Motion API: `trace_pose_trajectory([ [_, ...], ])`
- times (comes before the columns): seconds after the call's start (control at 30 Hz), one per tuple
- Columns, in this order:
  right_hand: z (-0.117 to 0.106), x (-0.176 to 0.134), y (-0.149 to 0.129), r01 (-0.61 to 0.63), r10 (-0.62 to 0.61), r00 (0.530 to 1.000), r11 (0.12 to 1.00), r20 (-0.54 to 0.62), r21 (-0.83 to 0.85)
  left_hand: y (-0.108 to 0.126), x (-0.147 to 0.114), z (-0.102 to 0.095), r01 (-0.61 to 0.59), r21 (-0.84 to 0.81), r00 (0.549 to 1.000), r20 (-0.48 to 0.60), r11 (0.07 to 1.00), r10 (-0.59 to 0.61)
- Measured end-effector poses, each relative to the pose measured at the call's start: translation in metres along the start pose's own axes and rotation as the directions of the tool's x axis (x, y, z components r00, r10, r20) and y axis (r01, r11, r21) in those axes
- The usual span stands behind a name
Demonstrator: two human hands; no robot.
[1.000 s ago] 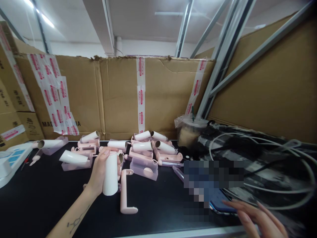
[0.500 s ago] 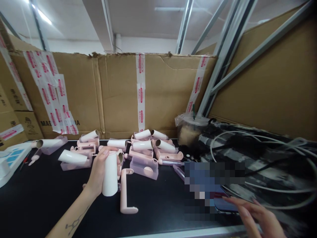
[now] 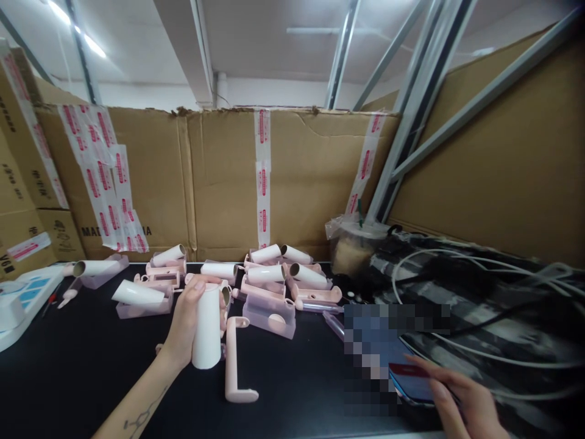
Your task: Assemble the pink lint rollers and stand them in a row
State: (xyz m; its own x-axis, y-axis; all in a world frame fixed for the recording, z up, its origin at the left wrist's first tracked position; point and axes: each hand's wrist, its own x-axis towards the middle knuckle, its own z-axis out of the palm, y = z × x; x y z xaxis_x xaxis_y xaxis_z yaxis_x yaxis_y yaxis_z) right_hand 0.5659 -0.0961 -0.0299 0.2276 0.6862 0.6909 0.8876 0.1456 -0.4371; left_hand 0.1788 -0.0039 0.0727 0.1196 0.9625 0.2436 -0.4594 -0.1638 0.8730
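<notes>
My left hand point(image 3: 186, 323) is wrapped round a white paper roll point(image 3: 208, 332), held upright with its lower end over the black tabletop point(image 3: 137, 378). Just right of the roll lies a pink U-shaped plastic frame point(image 3: 232, 363). Behind the hand is another white roll showing its brown cardboard core, partly hidden. At the lower right, my right hand point(image 3: 466, 393) has its thumb and fingers on the near end of a smartphone point(image 3: 411, 387). Much of the phone is covered by a pixelated patch.
Several white rolls point(image 3: 265, 273), pink frames point(image 3: 320, 295) and translucent purple covers point(image 3: 269, 318) lie along the back. A plastic drink cup point(image 3: 351, 253) stands by dark plastic bundles and a white cable point(image 3: 397, 274). Cardboard point(image 3: 223, 183) walls the back. A white-and-blue device point(image 3: 27, 299) is at left.
My right hand has closed in on the phone's near end, which has shifted slightly left. The left hand holds the roll as before. The view has tilted up a little.
</notes>
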Motion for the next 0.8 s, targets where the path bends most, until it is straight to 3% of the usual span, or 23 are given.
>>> trace_pose_trajectory([
  [0.1,0.007,0.007,-0.023,0.115,-0.112,0.991,0.993,-0.073,0.041,-0.002,0.002,-0.001,-0.007,-0.038,0.999,-0.037,0.999,0.005],
  [0.2,0.019,0.012,-0.066,0.310,-0.314,0.949,0.945,0.028,0.108,-0.001,0.002,-0.004,-0.038,-0.122,0.998,-0.060,0.992,0.031],
  [0.3,0.036,0.004,-0.121,0.326,-0.374,0.900,0.918,0.222,0.227,0.001,0.002,-0.006,-0.050,-0.186,0.996,-0.087,0.981,0.034],
  [0.4,0.057,-0.008,-0.170,0.401,-0.512,0.755,0.855,0.409,0.329,0.001,0.005,-0.008,-0.026,-0.237,0.991,-0.136,0.971,-0.007],
  [0.47,0.068,-0.012,-0.191,0.460,-0.569,0.673,0.822,0.472,0.336,-0.002,0.009,-0.009,-0.021,-0.252,0.987,-0.156,0.967,-0.020],
  [0.57,0.076,-0.010,-0.203,0.460,-0.549,0.631,0.834,0.548,0.305,-0.009,0.014,-0.011,-0.070,-0.210,0.984,-0.172,0.975,0.033],
  [0.73,0.066,-0.003,-0.198,0.431,-0.532,0.624,0.845,0.573,0.316,-0.010,0.018,-0.016,-0.076,-0.252,0.986,-0.160,0.965,0.036],
  [0.8,0.058,0.008,-0.191,0.403,-0.535,0.650,0.845,0.540,0.352,-0.005,0.018,-0.016,-0.047,-0.314,0.989,-0.148,0.948,0.000],
])
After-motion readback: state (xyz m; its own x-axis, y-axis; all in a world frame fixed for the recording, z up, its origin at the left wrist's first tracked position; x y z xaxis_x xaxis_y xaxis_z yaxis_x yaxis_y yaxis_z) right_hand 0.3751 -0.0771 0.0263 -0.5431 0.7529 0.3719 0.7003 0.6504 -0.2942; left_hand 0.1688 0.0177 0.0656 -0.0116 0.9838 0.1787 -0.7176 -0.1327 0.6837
